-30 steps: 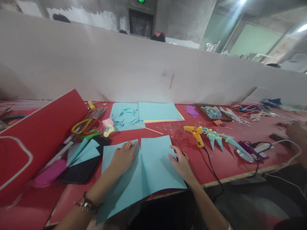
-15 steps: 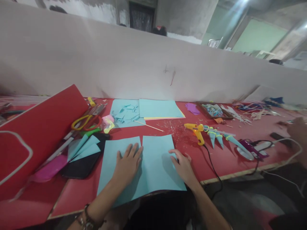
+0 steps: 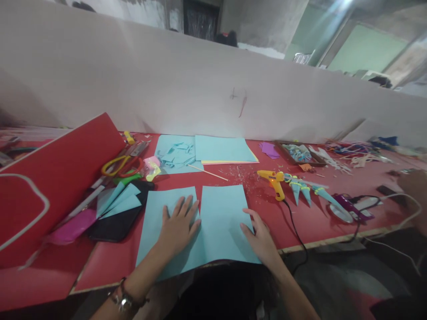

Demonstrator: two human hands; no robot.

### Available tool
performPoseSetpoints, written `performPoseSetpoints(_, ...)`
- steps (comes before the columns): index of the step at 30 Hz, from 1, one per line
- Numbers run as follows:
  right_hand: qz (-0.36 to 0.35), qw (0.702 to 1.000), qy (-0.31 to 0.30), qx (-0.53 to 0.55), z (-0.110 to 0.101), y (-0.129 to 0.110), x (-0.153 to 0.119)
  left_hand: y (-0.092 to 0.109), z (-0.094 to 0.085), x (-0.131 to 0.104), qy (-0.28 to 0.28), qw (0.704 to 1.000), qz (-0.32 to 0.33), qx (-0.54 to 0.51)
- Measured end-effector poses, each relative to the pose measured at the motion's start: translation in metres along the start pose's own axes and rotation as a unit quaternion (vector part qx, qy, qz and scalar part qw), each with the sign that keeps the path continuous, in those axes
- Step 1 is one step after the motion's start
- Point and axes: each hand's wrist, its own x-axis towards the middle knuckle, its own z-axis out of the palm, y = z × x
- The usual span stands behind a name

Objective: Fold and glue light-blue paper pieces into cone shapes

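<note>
Two light blue paper panels lie side by side at the table's front edge, parted by a gap at the top: a left panel and a right panel. Whether they join lower down I cannot tell. My left hand rests flat on the left panel, fingers spread. At the right panel's outer edge is my right hand, fingers curved and apart, thumb over the paper. Behind them lie a wooden stick, a stack of coloured sheets and cut blue pieces.
On the left are scissors, a black phone-like slab, folded blue cones and a red board. To the right, a yellow glue gun with a cable, a small tray and another person's hand.
My right hand has shifted slightly right along the panel's edge. The gap between the panels' tops looks a little wider. My left hand stays on the left panel; the camera view has shifted slightly.
</note>
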Motion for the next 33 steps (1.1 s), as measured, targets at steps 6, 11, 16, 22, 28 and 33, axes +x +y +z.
performPoseSetpoints(6, 0.035, 0.998, -0.043, -0.024, -0.005, -0.007, -0.003, 0.000, 0.002, 0.000, 0.018, 1.000, 0.003, 0.001)
performPoseSetpoints(11, 0.030, 0.997, -0.055, -0.037, -0.007, -0.008, -0.004, -0.001, 0.006, 0.000, 0.027, 1.000, 0.007, -0.002)
performPoseSetpoints(16, 0.029, 0.997, -0.056, -0.049, -0.009, -0.003, -0.006, -0.002, 0.007, 0.000, 0.028, 1.000, 0.007, -0.012)
performPoseSetpoints(22, 0.027, 0.997, -0.047, -0.056, -0.011, 0.000, -0.007, -0.002, 0.004, 0.000, 0.021, 0.999, 0.011, -0.026)
performPoseSetpoints(28, 0.025, 0.998, -0.024, -0.048, -0.014, 0.006, -0.010, -0.002, 0.006, 0.001, 0.026, 0.999, 0.011, -0.023)
performPoseSetpoints(33, 0.012, 0.999, -0.002, -0.047, -0.017, 0.014, -0.011, -0.002, 0.005, 0.001, 0.026, 0.999, 0.015, -0.026)
